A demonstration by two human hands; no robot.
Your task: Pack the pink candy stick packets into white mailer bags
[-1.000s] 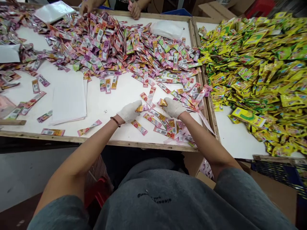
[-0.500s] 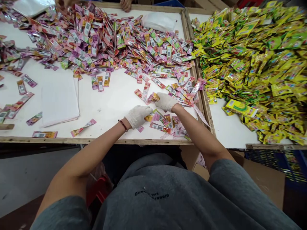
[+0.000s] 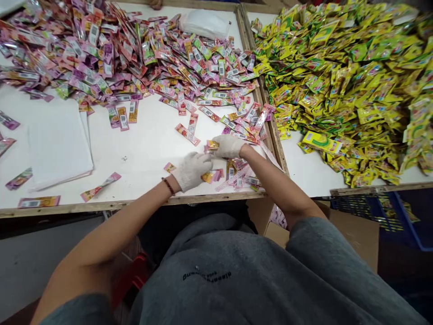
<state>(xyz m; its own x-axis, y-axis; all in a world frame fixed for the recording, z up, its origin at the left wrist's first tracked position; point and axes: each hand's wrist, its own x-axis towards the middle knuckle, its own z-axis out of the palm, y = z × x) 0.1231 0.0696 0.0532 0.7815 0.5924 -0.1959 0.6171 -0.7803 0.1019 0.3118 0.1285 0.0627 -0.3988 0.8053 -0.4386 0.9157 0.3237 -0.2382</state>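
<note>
Both of my hands wear white knitted gloves and are close together near the front edge of the white table [image 3: 142, 153]. My left hand [image 3: 193, 171] is curled over an orange and pink sachet [image 3: 209, 176], and another sachet [image 3: 169, 168] pokes out at its left. My right hand [image 3: 228, 146] is closed on an orange sachet [image 3: 211, 145] at its fingertips. Below my right hand lie several sachets [image 3: 232, 170] and clear pink-printed strips [image 3: 241, 176]. A big heap of pink and purple sachets [image 3: 111, 58] spreads behind my hands.
White sheets [image 3: 59, 144] lie at the left, and a clear stack of bags [image 3: 205, 23] at the back. A wooden divider [image 3: 270, 122] separates a large pile of yellow packets [image 3: 338, 85] on the right. A cardboard box [image 3: 355, 234] and blue crate [image 3: 411, 225] stand below.
The view has shifted rightward. My left hand has moved slightly left and down, with its fingers now curled lower over the sachet. My right hand still grips an orange sachet.
</note>
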